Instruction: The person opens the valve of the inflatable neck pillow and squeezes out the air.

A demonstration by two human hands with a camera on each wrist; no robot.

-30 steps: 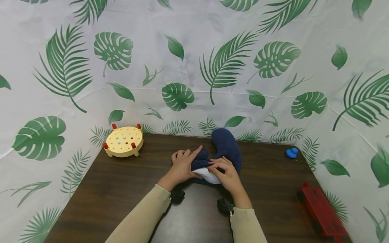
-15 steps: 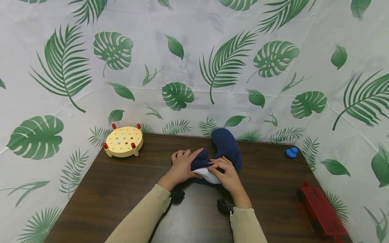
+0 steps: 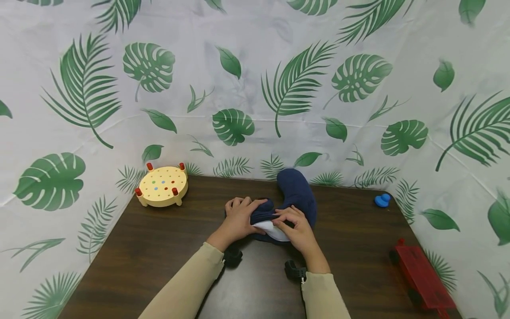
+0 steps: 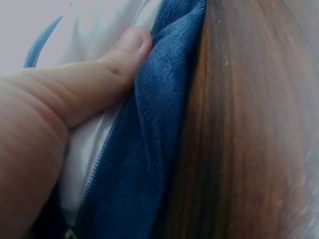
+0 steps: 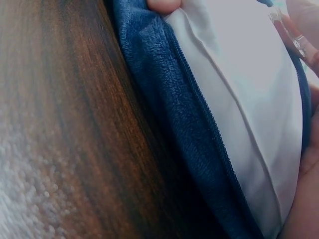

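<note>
A navy plush neck pillow (image 3: 296,190) lies at the table's middle, its zipped cover open along the near side. White inner lining (image 3: 271,229) shows through the gap. My left hand (image 3: 239,219) grips the pillow's left part; in the left wrist view the thumb (image 4: 104,74) presses on the white fabric beside the zipper teeth (image 4: 99,162). My right hand (image 3: 296,226) pinches the upper edge of the opening, toward its right end. In the right wrist view, a small clear shiny thing (image 5: 299,45) shows by the right fingers; its kind is unclear.
On the dark wooden table (image 3: 342,257), a round yellow pegboard (image 3: 163,182) with red pegs stands at the back left. A blue knobbed piece (image 3: 382,200) sits at the back right, and a red wheeled toy (image 3: 424,277) at the right edge. Leaf-print cloth (image 3: 255,88) hangs behind.
My left index finger has come down slightly onto the pillow. The right hand keeps its pinch, and the pillow stays in place.
</note>
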